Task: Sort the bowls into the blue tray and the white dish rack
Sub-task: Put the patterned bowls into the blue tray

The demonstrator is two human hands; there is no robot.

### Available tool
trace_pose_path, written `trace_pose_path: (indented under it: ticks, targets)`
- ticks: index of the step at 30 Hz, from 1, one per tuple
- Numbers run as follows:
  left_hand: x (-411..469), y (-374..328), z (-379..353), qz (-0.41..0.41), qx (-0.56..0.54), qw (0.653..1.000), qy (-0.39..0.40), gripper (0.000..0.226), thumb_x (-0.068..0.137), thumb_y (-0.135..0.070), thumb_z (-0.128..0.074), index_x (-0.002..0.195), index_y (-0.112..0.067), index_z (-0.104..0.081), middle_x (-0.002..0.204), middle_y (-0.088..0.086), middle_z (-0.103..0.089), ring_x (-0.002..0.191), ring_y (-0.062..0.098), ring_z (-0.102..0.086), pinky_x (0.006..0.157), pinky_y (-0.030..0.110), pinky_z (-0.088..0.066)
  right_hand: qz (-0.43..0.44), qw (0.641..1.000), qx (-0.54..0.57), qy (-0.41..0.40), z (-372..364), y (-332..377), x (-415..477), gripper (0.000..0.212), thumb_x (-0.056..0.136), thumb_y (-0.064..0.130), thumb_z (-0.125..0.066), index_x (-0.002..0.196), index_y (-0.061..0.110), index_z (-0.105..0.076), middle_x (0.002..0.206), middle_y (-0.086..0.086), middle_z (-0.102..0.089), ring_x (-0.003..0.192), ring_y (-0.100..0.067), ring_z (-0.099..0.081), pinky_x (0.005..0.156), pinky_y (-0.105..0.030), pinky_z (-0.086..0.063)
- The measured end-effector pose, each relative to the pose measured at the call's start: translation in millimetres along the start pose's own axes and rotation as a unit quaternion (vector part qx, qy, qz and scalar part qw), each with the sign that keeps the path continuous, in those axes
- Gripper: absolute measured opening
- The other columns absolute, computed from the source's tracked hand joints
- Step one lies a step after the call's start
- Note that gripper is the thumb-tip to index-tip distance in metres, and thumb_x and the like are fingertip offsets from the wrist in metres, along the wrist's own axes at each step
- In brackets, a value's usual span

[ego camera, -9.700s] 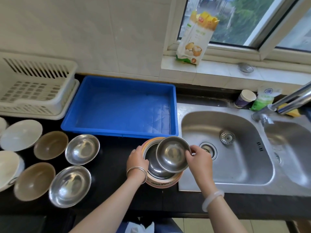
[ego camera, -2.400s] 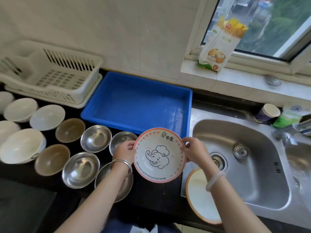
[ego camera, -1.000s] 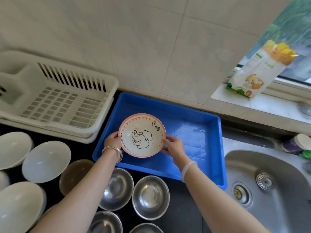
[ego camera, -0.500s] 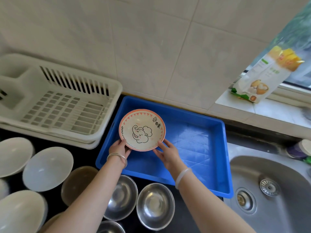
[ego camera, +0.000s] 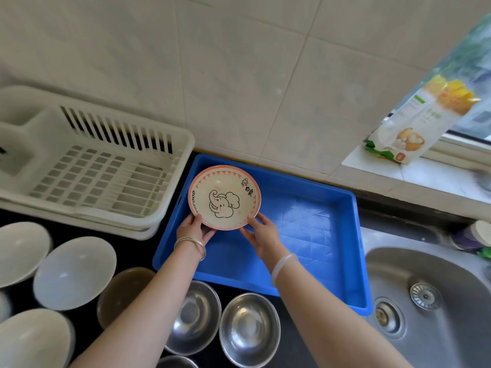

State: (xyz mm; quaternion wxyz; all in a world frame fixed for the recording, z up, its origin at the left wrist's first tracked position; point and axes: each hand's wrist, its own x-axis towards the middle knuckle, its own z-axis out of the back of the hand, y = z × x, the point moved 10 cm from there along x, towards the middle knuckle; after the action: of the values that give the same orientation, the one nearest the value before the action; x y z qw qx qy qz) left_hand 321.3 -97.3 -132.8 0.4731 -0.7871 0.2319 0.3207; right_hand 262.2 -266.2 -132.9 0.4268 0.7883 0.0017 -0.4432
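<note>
A cream bowl with a pink rim and an elephant drawing (ego camera: 224,197) is at the back left corner of the blue tray (ego camera: 318,235), tilted toward me. My left hand (ego camera: 192,229) grips its near left rim and my right hand (ego camera: 261,232) its near right rim. Whether the bowl touches the tray floor I cannot tell. The white dish rack (ego camera: 87,166) stands left of the tray with nothing in it. On the dark counter in front lie steel bowls (ego camera: 249,328), a brown bowl (ego camera: 121,293) and white bowls (ego camera: 74,272).
A steel sink (ego camera: 430,301) lies right of the tray. A food packet (ego camera: 422,120) leans on the window sill, and a paper cup (ego camera: 475,235) stands behind the sink. A tiled wall rises right behind the tray and rack.
Both hands have carried the elephant bowl from over the counter to the tray's back left corner and lowered it there. The view has swung left.
</note>
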Motion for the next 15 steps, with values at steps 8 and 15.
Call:
trace_pose_path:
  ticks: [8,15]
  targets:
    - [-35,10,-4,-0.037,0.032,0.999,0.008,0.037,0.094,-0.009,-0.046,0.131,-0.005,-0.047,0.092,0.009,-0.059,0.090,0.018,-0.054,0.088,0.026,-0.045,0.016,0.985,-0.168,0.046,4,8,-22,0.036,0.097,0.041,-0.045,0.128,0.023,-0.052,0.130,-0.003,-0.055,0.098,-0.024,-0.063,0.072,-0.026,-0.054]
    - [-102,54,-28,-0.050,0.136,0.987,0.066,0.041,0.094,-0.008,-0.045,0.134,-0.001,-0.040,0.101,0.009,-0.054,0.100,0.021,-0.046,0.091,0.030,-0.042,0.071,0.976,-0.203,0.031,64,23,-81,0.022,0.098,0.030,-0.044,0.110,0.018,-0.059,0.108,-0.006,-0.065,0.081,-0.019,-0.064,0.069,-0.025,-0.051]
